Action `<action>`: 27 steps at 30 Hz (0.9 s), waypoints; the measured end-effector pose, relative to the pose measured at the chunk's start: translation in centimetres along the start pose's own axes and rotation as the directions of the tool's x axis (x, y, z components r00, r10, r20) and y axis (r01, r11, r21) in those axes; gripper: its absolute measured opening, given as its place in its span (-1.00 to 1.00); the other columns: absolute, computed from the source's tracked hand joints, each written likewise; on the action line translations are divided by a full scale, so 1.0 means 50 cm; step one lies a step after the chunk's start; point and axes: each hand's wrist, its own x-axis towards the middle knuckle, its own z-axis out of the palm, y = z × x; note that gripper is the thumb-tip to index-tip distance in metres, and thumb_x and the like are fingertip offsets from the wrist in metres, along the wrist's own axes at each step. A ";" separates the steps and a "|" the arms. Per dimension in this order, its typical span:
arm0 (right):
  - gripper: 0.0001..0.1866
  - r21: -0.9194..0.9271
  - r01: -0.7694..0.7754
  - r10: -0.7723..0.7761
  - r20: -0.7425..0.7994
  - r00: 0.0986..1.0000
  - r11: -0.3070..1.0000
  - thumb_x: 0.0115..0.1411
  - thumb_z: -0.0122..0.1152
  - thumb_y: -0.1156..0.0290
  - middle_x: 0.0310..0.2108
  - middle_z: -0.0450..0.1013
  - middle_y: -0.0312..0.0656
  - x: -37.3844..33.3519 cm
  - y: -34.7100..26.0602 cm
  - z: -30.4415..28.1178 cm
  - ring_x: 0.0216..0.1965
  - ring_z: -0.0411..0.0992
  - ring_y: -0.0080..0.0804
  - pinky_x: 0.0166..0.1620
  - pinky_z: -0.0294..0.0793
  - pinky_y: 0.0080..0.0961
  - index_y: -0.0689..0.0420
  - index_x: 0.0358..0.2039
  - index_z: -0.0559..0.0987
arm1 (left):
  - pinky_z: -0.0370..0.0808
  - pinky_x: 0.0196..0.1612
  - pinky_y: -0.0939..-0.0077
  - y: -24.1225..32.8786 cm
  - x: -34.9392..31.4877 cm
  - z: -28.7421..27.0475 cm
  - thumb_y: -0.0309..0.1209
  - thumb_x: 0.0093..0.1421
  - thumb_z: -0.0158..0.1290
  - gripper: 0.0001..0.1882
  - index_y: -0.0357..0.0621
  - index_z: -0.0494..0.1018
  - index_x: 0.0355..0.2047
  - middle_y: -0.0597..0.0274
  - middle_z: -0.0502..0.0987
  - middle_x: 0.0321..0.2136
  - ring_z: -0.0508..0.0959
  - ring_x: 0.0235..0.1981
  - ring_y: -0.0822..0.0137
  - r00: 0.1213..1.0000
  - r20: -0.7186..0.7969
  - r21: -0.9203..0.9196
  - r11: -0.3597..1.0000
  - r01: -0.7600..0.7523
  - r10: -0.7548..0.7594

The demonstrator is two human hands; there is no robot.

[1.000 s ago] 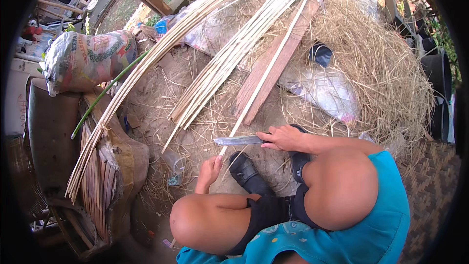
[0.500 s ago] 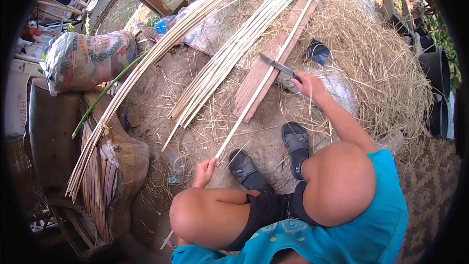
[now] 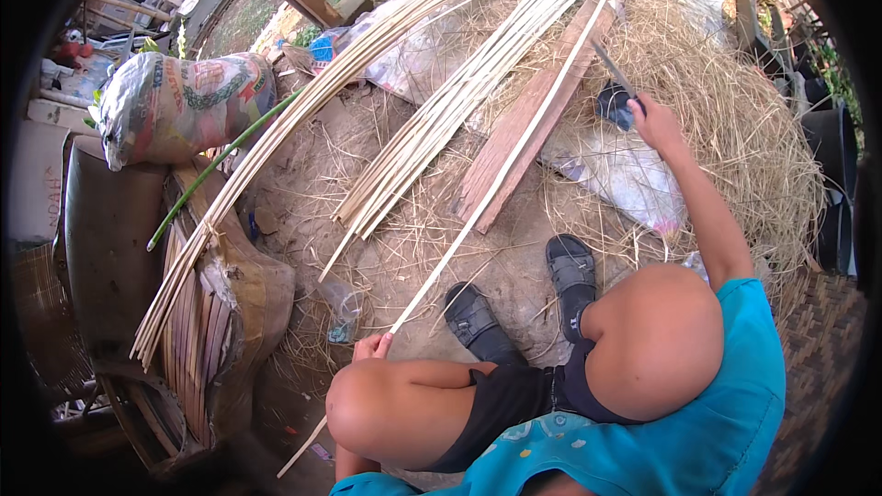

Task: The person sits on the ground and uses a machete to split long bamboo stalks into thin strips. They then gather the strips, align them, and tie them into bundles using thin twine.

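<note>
A long pale bamboo strip (image 3: 443, 262) runs from beside my left knee up across a reddish wooden board (image 3: 503, 142). My left hand (image 3: 372, 346) is closed around it near the knee, and its tail end sticks out lower left. My right hand (image 3: 657, 121) grips a knife (image 3: 614, 69) by its handle, the blade pointing up and left. The knife is off to the right of the board, apart from the strip, above a dark piece of plastic (image 3: 613, 103).
Bundles of bamboo strips (image 3: 432, 133) lie left of the board, some resting on a worn padded seat (image 3: 262, 312). A heap of shavings (image 3: 726, 119) spreads at right, beside a white sack (image 3: 634, 188). A stuffed sack (image 3: 188, 106) and green stalk (image 3: 220, 161) sit left.
My right hand has lifted the knife off the strip and carried it up and right. My left hand has drawn the strip down toward me, so more tail shows past my knee.
</note>
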 end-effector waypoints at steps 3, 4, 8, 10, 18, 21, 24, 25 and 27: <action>-0.59 0.175 0.123 -0.161 0.226 0.961 0.977 0.39 0.04 0.04 -0.35 0.58 0.16 -0.137 -0.133 0.076 -0.25 0.57 0.16 -0.19 0.56 0.00 0.07 0.04 0.52 | 0.34 -0.45 0.14 0.088 0.111 0.043 -0.08 0.37 0.01 -0.52 -0.27 0.44 -0.51 -0.03 0.44 -0.66 0.43 -0.56 0.05 0.964 -0.050 -0.003 0.965 -0.262 0.261; -0.55 0.219 0.111 -0.169 0.264 0.950 0.969 0.38 0.05 0.03 -0.37 0.57 0.16 -0.195 -0.174 0.134 -0.25 0.57 0.17 -0.17 0.56 0.02 0.05 0.11 0.49 | 0.40 -0.39 -0.02 0.131 0.135 0.086 -0.06 0.36 0.00 -0.53 -0.26 0.44 -0.46 -0.20 0.50 -0.62 0.52 -0.49 -0.24 0.942 -0.073 0.008 0.944 -0.328 0.328; -0.54 0.255 0.267 -0.331 0.256 0.908 0.929 0.38 0.03 -0.05 -0.34 0.54 0.13 -0.311 -0.264 0.150 -0.30 0.56 0.23 -0.20 0.57 0.03 -0.05 0.13 0.47 | 0.44 -0.33 -0.19 0.367 0.194 0.133 -0.09 0.42 -0.12 -0.58 -0.24 0.37 -0.36 -0.31 0.53 -0.56 0.54 -0.44 -0.37 0.867 -0.086 0.127 0.868 -0.480 0.491; -0.55 0.222 0.266 -0.315 0.226 0.922 0.938 0.38 0.01 -0.08 -0.34 0.54 0.13 -0.284 -0.229 0.156 -0.33 0.56 0.23 -0.24 0.57 0.05 -0.07 0.10 0.47 | 0.44 -0.33 -0.24 0.356 0.197 0.132 -0.11 0.44 -0.16 -0.59 -0.24 0.37 -0.33 -0.33 0.52 -0.56 0.53 -0.46 -0.39 0.875 -0.056 0.204 0.863 -0.462 0.482; -0.65 0.226 0.136 -0.170 0.140 0.975 0.965 0.39 0.03 0.09 -0.47 0.53 0.17 -0.151 -0.178 0.109 -0.34 0.55 0.24 -0.25 0.52 0.11 0.08 -0.02 0.48 | 0.41 -0.28 -0.18 0.334 0.202 0.107 -0.09 0.47 -0.22 -0.50 -0.30 0.44 -0.36 -0.34 0.52 -0.48 0.52 -0.36 -0.37 0.905 0.039 0.015 0.906 -0.424 0.423; -0.56 0.235 0.283 -0.341 0.256 0.905 0.930 0.37 0.06 0.02 -0.42 0.55 0.15 -0.241 -0.246 0.130 -0.35 0.56 0.20 -0.25 0.55 0.07 0.04 0.09 0.48 | 0.40 -0.28 -0.10 0.368 0.224 0.112 -0.09 0.48 -0.21 -0.47 -0.34 0.42 -0.42 -0.35 0.48 -0.48 0.50 -0.35 -0.36 0.895 0.001 0.003 0.895 -0.446 0.446; -0.51 0.229 0.248 -0.311 0.302 0.901 0.941 0.35 0.08 -0.04 -0.36 0.56 0.14 -0.280 -0.260 0.150 -0.33 0.56 0.19 -0.24 0.57 0.05 -0.02 0.15 0.47 | 0.40 -0.31 -0.09 0.320 0.201 0.114 -0.12 0.48 -0.20 -0.48 -0.34 0.43 -0.43 -0.34 0.47 -0.51 0.49 -0.39 -0.36 0.918 0.011 0.007 0.918 -0.396 0.396; -0.53 0.200 0.193 -0.241 0.255 0.936 0.961 0.36 0.07 -0.05 -0.35 0.55 0.15 -0.245 -0.237 0.140 -0.30 0.56 0.21 -0.21 0.57 0.05 -0.05 0.14 0.48 | 0.40 -0.31 -0.09 0.315 0.199 0.111 -0.12 0.48 -0.20 -0.48 -0.33 0.44 -0.43 -0.33 0.48 -0.51 0.50 -0.39 -0.36 0.921 0.016 -0.009 0.922 -0.388 0.388; -0.52 0.250 0.217 -0.289 0.301 0.909 0.944 0.35 0.07 -0.05 -0.36 0.55 0.14 -0.261 -0.262 0.145 -0.29 0.56 0.21 -0.20 0.57 0.05 -0.04 0.13 0.48 | 0.41 -0.33 -0.07 0.292 0.202 0.112 -0.11 0.48 -0.19 -0.47 -0.33 0.44 -0.44 -0.31 0.48 -0.54 0.51 -0.41 -0.35 0.922 0.045 -0.022 0.923 -0.384 0.385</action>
